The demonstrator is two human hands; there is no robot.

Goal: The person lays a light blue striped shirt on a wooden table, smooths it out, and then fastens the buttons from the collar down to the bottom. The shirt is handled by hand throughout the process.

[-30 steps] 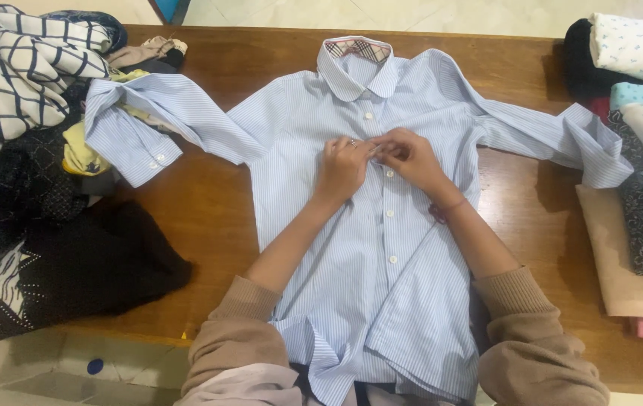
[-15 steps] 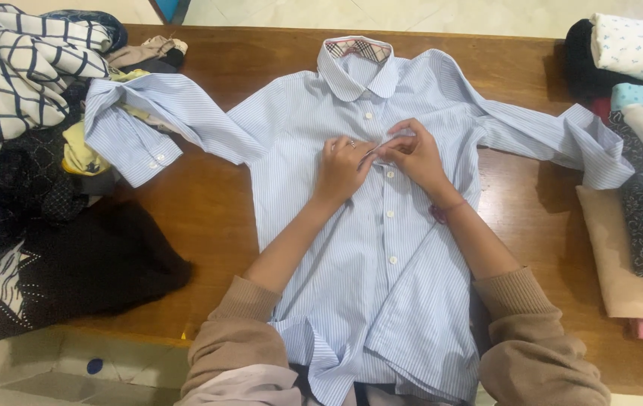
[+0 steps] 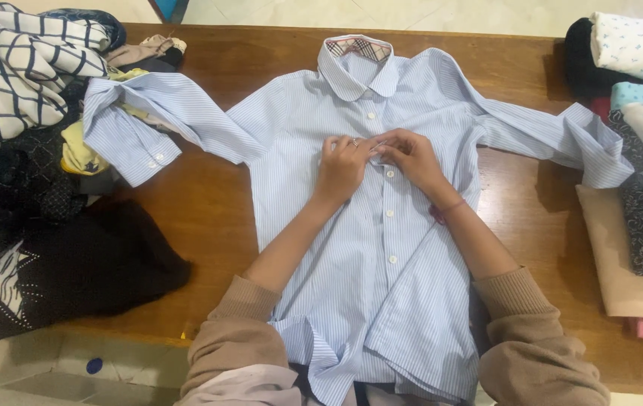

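Seen from the head camera, a person's two hands meet at the chest of a pale blue striped shirt (image 3: 351, 248) spread face-up on a wooden table (image 3: 209, 203). The left hand (image 3: 342, 167), fingers curled nearly closed and a ring showing on one, pinches the shirt's front edge beside the line of white buttons. The right hand (image 3: 410, 156), likewise curled with fingertips drawn together, grips the facing edge of the placket, its fingertips touching those of the left. Both forearms reach up from the bottom of the frame, angling inward, with tan sleeves pushed back toward the elbows and a thin red band on the right wrist. The shirt's collar lies at the table's far edge, its sleeves thrown out to either side. A loose heap of clothes (image 3: 28, 150) crowds the left end of the table; folded garments (image 3: 637, 150) are stacked at the right end.
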